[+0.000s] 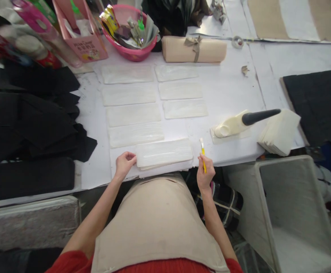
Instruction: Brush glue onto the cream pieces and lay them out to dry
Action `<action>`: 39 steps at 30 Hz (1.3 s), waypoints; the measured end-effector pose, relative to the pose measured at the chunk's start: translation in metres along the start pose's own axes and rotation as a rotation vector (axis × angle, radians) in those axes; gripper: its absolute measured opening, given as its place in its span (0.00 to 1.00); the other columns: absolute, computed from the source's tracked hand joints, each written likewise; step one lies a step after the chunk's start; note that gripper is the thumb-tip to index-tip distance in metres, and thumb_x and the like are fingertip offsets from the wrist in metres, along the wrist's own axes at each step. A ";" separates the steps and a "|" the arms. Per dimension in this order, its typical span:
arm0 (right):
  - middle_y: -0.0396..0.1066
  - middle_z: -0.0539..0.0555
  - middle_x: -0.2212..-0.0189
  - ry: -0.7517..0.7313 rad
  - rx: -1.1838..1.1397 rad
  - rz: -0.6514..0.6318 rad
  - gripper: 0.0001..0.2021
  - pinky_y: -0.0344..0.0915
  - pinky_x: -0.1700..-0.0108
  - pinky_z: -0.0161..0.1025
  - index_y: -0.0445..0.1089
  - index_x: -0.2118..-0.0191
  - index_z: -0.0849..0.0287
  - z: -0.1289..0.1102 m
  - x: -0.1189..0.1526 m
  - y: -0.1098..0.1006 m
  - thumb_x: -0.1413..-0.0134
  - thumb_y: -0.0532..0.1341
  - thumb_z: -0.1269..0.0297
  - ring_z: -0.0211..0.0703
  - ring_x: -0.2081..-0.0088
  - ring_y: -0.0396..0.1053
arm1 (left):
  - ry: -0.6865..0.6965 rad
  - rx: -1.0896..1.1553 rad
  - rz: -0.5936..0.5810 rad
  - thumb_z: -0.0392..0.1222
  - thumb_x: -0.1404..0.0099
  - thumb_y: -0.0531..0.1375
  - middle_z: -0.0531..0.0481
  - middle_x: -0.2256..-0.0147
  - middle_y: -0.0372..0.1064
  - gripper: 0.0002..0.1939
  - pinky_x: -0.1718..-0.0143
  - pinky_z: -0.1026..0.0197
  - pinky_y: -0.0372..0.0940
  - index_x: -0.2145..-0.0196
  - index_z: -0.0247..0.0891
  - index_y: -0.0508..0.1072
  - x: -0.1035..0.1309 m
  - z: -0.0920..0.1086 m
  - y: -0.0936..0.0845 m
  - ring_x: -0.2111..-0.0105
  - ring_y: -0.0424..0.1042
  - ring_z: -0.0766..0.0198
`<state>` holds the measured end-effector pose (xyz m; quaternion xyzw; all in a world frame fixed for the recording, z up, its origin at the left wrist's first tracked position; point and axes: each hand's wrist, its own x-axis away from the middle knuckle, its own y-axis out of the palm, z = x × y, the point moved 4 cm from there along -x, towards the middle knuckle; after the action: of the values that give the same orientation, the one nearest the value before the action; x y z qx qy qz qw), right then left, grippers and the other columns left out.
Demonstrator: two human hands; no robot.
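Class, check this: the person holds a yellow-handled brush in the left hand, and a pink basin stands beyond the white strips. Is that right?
Not quite: the head view shows the yellow-handled brush in the right hand. The pink basin does stand beyond the white strips.
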<state>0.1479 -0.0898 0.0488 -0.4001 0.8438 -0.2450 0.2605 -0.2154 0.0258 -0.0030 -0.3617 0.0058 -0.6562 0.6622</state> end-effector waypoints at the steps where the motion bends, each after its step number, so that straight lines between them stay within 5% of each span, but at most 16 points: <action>1: 0.77 0.59 0.59 -0.022 0.040 -0.018 0.15 0.70 0.50 0.47 0.74 0.52 0.56 0.003 -0.001 0.008 0.34 0.54 0.58 0.48 0.56 0.74 | -0.011 0.038 -0.006 0.47 0.54 0.64 0.51 0.76 0.73 0.13 0.73 0.60 0.69 0.71 0.37 0.73 0.002 0.001 0.000 0.77 0.72 0.62; 7: 0.77 0.62 0.56 0.009 0.197 -0.040 0.20 0.70 0.51 0.47 0.73 0.47 0.59 0.036 -0.002 0.041 0.33 0.47 0.61 0.51 0.54 0.74 | -0.056 0.186 -0.027 0.44 0.53 0.62 0.53 0.76 0.72 0.18 0.75 0.61 0.68 0.63 0.35 0.74 0.011 -0.001 0.003 0.78 0.72 0.63; 13: 0.76 0.63 0.53 0.012 0.159 -0.084 0.21 0.69 0.49 0.48 0.71 0.44 0.60 0.039 0.001 0.055 0.32 0.47 0.60 0.51 0.51 0.74 | -0.038 0.113 -0.040 0.42 0.48 0.61 0.51 0.75 0.73 0.15 0.74 0.59 0.68 0.62 0.36 0.76 0.020 -0.010 0.010 0.76 0.73 0.61; 19: 0.77 0.61 0.56 0.004 0.174 -0.105 0.21 0.69 0.51 0.46 0.72 0.48 0.59 0.032 0.003 0.055 0.32 0.47 0.58 0.51 0.53 0.74 | 0.257 -0.286 0.066 0.39 0.41 0.58 0.48 0.67 0.73 0.15 0.64 0.59 0.66 0.56 0.42 0.78 0.043 0.017 0.001 0.70 0.72 0.60; 22: 0.77 0.61 0.58 -0.001 0.194 -0.115 0.21 0.69 0.53 0.44 0.73 0.49 0.59 0.028 0.005 0.056 0.32 0.47 0.58 0.50 0.54 0.75 | 0.319 -0.289 0.086 0.40 0.38 0.57 0.47 0.65 0.72 0.15 0.62 0.60 0.65 0.54 0.43 0.77 0.053 0.027 0.002 0.68 0.72 0.60; 30: 0.77 0.61 0.57 0.007 0.232 -0.109 0.20 0.69 0.54 0.43 0.73 0.48 0.60 0.027 0.005 0.054 0.32 0.47 0.60 0.49 0.57 0.75 | 0.055 0.164 0.041 0.48 0.47 0.63 0.48 0.71 0.75 0.12 0.66 0.58 0.69 0.69 0.38 0.74 0.031 0.004 0.012 0.70 0.73 0.60; 34: 0.76 0.61 0.55 -0.020 0.113 -0.135 0.18 0.68 0.50 0.45 0.72 0.47 0.58 -0.001 0.002 0.043 0.33 0.51 0.58 0.49 0.54 0.74 | -0.009 0.249 -0.023 0.48 0.51 0.65 0.50 0.73 0.73 0.13 0.70 0.60 0.69 0.70 0.37 0.72 0.025 0.003 0.009 0.73 0.72 0.62; 39: 0.74 0.53 0.61 -0.078 -0.325 -0.549 0.22 0.69 0.54 0.41 0.62 0.36 0.51 -0.070 0.007 0.046 0.33 0.52 0.58 0.41 0.61 0.72 | -0.138 0.377 -0.077 0.48 0.56 0.68 0.53 0.75 0.71 0.17 0.70 0.60 0.70 0.72 0.35 0.71 0.025 0.005 0.006 0.75 0.70 0.65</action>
<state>0.0745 -0.0556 0.0702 -0.6584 0.7217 -0.1527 0.1497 -0.2041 0.0058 0.0091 -0.2756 -0.1763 -0.6442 0.6914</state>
